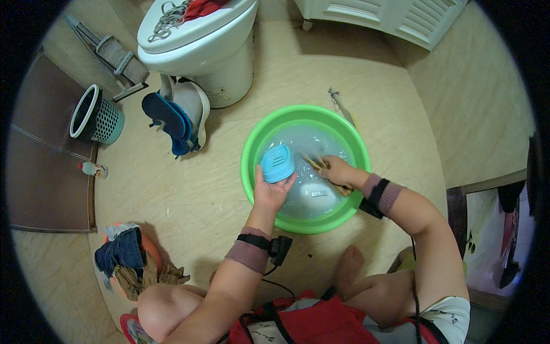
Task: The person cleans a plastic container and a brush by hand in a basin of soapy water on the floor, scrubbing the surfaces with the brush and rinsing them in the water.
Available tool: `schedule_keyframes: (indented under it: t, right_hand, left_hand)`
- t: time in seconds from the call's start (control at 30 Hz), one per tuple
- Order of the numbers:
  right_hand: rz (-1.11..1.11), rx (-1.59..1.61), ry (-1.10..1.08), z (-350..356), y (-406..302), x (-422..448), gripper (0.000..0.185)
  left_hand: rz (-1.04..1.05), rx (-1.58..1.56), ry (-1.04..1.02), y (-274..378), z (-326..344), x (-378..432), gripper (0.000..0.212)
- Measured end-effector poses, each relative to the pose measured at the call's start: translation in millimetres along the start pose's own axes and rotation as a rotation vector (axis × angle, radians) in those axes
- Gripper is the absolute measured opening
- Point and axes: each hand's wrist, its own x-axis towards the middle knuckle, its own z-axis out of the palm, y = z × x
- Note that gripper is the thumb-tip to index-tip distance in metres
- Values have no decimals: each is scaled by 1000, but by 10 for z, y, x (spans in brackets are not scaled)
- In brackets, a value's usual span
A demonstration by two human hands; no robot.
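Note:
A green plastic basin (305,228) on the floor holds cloudy water. Over its left side, my left hand (271,191), palm up, holds a blue slotted plastic soap dish (278,163). My right hand (337,172) grips a wooden-backed scrubbing brush (319,163) above the water, its bristle end blurred. A pale object with a small rectangular mark (319,194) lies in the water below the brush; what it is I cannot tell.
A toilet (193,51) stands beyond, with shoes and blue insoles (172,118) at its base. Left are a waste basket (107,120), a small bottle (93,169) and an orange tub (152,247) of clothes. A knife-like tool (341,107) lies behind the basin.

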Motion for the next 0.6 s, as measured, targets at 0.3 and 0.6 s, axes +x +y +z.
schedule_keyframes:
  t: [0.3, 0.6]
  right_hand:
    - [-427, 7, 171, 192, -385, -360, 59]
    - [-250, 509, 169, 76, -446, -337, 54]
  left_hand:
    - [-8, -55, 125, 21, -225, 226, 38]
    - [-336, -268, -151, 177, -303, 160, 33]
